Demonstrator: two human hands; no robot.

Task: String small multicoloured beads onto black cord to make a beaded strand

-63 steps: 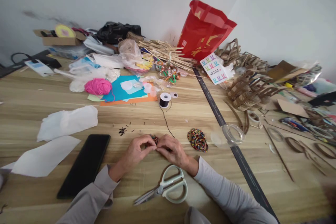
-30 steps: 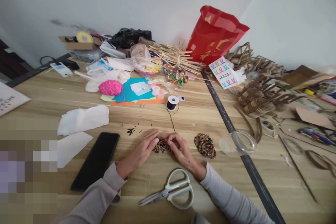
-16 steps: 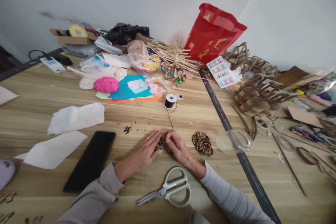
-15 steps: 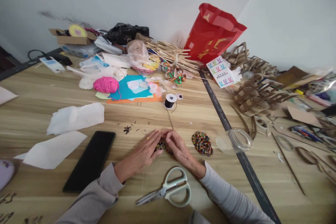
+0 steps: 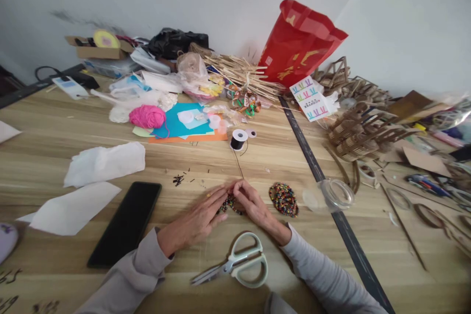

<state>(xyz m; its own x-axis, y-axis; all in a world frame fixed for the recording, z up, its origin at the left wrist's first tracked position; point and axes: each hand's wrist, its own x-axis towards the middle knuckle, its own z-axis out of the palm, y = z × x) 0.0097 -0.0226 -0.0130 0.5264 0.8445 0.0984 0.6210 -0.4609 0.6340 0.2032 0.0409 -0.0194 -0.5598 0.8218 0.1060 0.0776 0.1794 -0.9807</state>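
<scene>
A strand of multicoloured beads (image 5: 229,202) lies under and between my hands, partly covered by them. My left hand (image 5: 200,213) rests over the beads with its fingers stretched out and its thumb apart from them. My right hand (image 5: 253,206) is closed in a pinch, its fingertips meeting those of the left. A thin black cord (image 5: 238,164) runs from a white spool (image 5: 239,141) down to my right fingers; its end is hidden there. To the right of my right hand lies a coiled pile of beaded strands (image 5: 283,199). Scissors (image 5: 235,264) lie below my hands.
A black phone (image 5: 125,225) and white paper sheets (image 5: 105,163) are on the left. Short black bits (image 5: 178,179) lie beyond my left hand. Pink yarn (image 5: 147,117), a red bag (image 5: 300,46) and woven baskets (image 5: 358,132) stand farther back. Clear tape (image 5: 337,194) is at right.
My left thumb and palm have moved slightly down and left, so more of the beads shows between my hands. The right hand stays pinched in nearly the same place.
</scene>
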